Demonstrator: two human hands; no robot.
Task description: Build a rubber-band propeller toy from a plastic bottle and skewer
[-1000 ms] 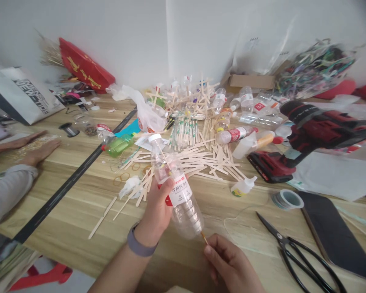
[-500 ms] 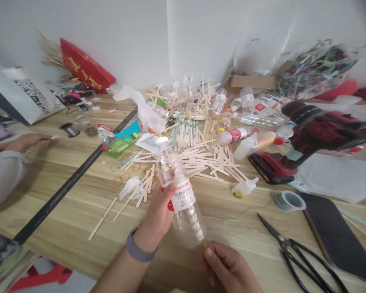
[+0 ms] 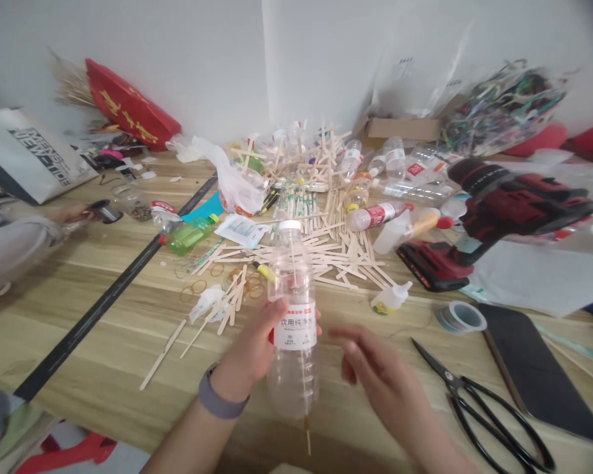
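Observation:
My left hand (image 3: pixel 257 342), with a grey band at its wrist, is wrapped round a clear plastic water bottle (image 3: pixel 292 388) with a white cap and a red and white label. The bottle stands nearly upright in my grasp, cap away from me. A thin wooden stick (image 3: pixel 308 440) runs lengthwise through it and pokes out of the bottom, with something brownish around it there. My right hand (image 3: pixel 370 368) is just right of the bottle, apart from it, index finger stretched out and nothing in it.
Wooden sticks (image 3: pixel 326 260) lie heaped behind the bottle. A red drill (image 3: pixel 514 210), scissors (image 3: pixel 459 388), a tape roll (image 3: pixel 460 318), a black phone (image 3: pixel 538 368) and a glue bottle (image 3: pixel 391 298) lie to the right. At left, another person's hand (image 3: pixel 74 214) touches a wire spool (image 3: pixel 105 211).
My right hand has let go of the stick end at the bottle's bottom and moved up beside the label. The bottle has turned more upright. The other person's hand has reached the spool.

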